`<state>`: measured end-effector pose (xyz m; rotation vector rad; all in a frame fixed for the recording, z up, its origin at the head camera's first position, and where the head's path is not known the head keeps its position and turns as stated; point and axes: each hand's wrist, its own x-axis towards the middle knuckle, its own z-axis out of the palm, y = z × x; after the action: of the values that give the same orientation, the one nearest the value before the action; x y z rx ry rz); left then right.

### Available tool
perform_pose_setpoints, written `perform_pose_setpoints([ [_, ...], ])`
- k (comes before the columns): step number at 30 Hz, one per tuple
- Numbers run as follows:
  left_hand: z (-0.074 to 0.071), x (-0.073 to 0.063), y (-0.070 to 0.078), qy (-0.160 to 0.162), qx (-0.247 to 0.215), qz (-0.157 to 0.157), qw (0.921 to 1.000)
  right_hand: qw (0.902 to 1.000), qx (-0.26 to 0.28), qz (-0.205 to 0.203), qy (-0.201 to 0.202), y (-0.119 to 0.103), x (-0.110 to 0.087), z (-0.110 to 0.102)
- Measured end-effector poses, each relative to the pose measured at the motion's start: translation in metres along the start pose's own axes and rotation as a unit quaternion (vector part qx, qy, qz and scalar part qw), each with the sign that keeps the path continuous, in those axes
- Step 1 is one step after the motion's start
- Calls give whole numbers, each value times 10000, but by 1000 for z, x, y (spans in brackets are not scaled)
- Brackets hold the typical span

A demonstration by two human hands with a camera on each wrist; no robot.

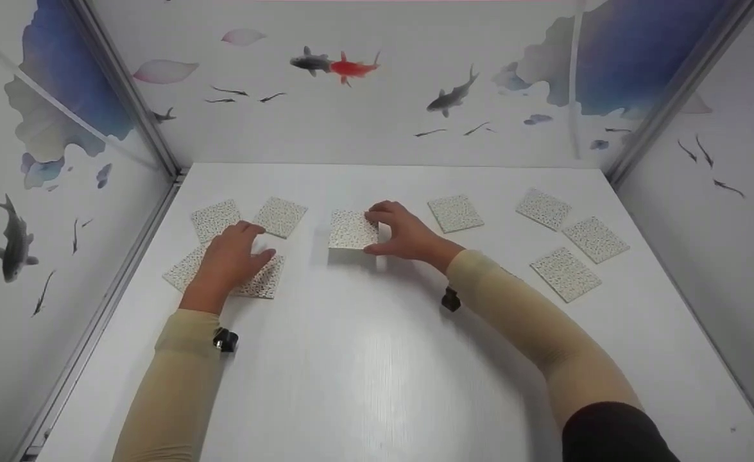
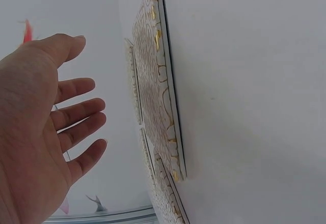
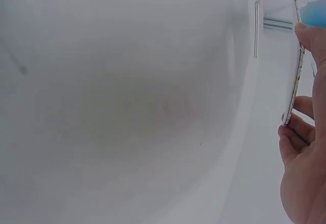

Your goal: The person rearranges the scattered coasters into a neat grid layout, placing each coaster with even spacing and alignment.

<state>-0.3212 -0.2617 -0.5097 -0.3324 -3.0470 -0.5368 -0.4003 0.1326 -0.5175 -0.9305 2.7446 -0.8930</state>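
Observation:
Near the middle of the table, a thin square speckled tile (image 1: 353,230) is pinched at its right edge between the thumb and fingers of my right hand (image 1: 409,234). The right wrist view shows that tile (image 3: 297,76) edge-on, lifted off the table, with my right hand (image 3: 305,158) gripping it. My left hand (image 1: 228,260) hovers above a group of similar tiles on the left, partly hiding the front-right tile (image 1: 264,279). In the left wrist view the left hand (image 2: 46,117) has spread fingers holding nothing, beside a tile (image 2: 155,76) with gold-veined edges.
Other left tiles are a back-left one (image 1: 215,218), a back-right one (image 1: 282,217) and a front-left one (image 1: 183,269). Right of centre lies one tile (image 1: 455,213); three more, including a lower one (image 1: 566,274), lie further right. Fish-patterned walls (image 1: 364,128) enclose the white table (image 1: 377,359).

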Motion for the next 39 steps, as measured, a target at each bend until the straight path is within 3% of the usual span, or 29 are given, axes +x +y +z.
perform_pose_setpoints([
  [22, -2, 0, -1, 16, -11, -36, 10000, 9999, -27, -35, 118, -12, -4, 8],
  [33, 3, 2, -3, 10, -18, -63, 10000, 9987, -447, 202, -142, -11, -3, 16],
  [39, 3, 1, -3, 25, -19, -13, 10000, 9984, -358, 398, -156, -9, -2, 16],
])
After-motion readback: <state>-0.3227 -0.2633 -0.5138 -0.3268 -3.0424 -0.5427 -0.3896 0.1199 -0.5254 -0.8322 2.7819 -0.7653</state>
